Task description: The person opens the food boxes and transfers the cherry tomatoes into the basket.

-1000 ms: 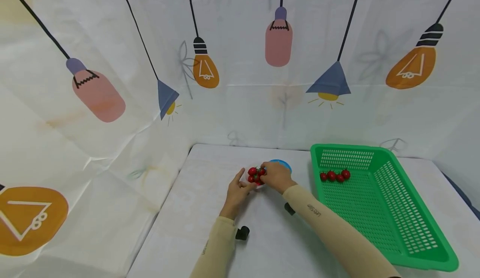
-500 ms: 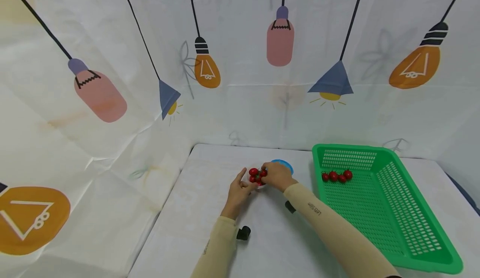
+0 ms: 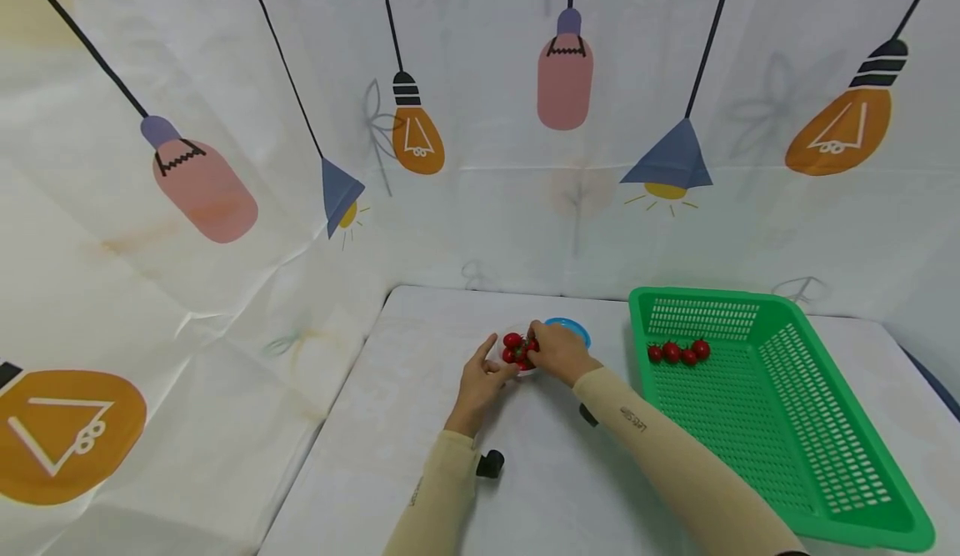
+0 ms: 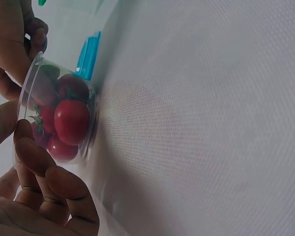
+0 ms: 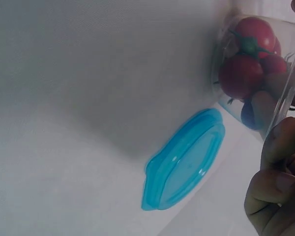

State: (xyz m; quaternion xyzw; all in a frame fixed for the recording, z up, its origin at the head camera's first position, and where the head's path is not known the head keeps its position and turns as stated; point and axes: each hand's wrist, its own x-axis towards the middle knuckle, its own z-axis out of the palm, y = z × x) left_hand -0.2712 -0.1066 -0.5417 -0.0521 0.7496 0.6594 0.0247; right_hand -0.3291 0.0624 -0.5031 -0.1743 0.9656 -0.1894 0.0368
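L hand (image 3: 482, 381), just below centre of head frame, grips the clear plastic cup (image 5: 289, 35) at its left side, curled fingertips outside, thumb at the rim; prob. there to stop so light a cup sliding or tipping. Cup stands upright on the white-covered table (image 3: 555, 473), w/ red cherry tomatoes (image 4: 72, 122) heaped inside, some w/ green calyces; exact no. can't be told thru hands & wall.

R hand (image 3: 561, 354) comes over the cup's right edge, thumb & forefinger clamped either side of one tomato (image 3: 533, 345) (how hard, can't tell), the other fingers bent outside the rim. Approx. a from-above hold, prob. since the mouth faces up & the left side is taken by the L hand.

Blue lid (image 5: 189, 160) is off, lying on the table beyond the R hand, just beside the cup; prob. parked there so the mouth stays free yet the lid's close by. Green plastic basket (image 3: 727, 423) fills lower right of head frame, on the R hand's side, which prob. makes for a short reach; four tomatoes (image 3: 672, 352) lie in a row near its far left corner.
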